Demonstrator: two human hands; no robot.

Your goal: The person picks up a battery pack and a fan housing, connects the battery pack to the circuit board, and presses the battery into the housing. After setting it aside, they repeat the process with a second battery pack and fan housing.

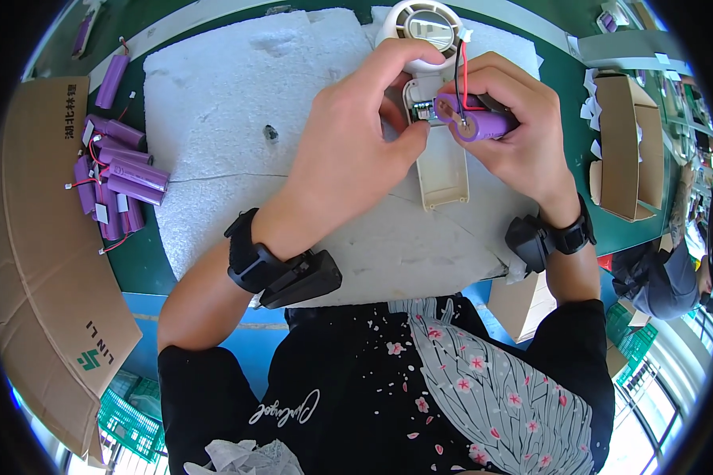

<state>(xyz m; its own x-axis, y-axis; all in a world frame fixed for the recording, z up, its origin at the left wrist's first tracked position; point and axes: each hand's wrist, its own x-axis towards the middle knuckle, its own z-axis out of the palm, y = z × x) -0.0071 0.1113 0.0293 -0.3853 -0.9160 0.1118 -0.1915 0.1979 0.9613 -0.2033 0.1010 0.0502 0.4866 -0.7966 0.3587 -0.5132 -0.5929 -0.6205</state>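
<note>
A cream-white handheld fan (442, 170) lies on the foam pad, its round head at the far end and its handle opened like a trough. My left hand (345, 131) is closed at the fan, index finger by the head and thumb beside a small green circuit board (422, 111) in the handle. Over the handle, my right hand (523, 119) grips a purple two-cell battery pack (487, 125), cell ends facing left. Red and black wires (463, 67) run from the pack up to a white connector near the fan head. Some right fingertips are hidden behind the pack.
White foam sheets (214, 119) cover the green table (154, 261). Several wired purple battery packs (123, 170) lie piled at the left, beside a large cardboard sheet (40, 237). An open cardboard box (630, 146) stands at the right. Another person (661, 277) is at the far right.
</note>
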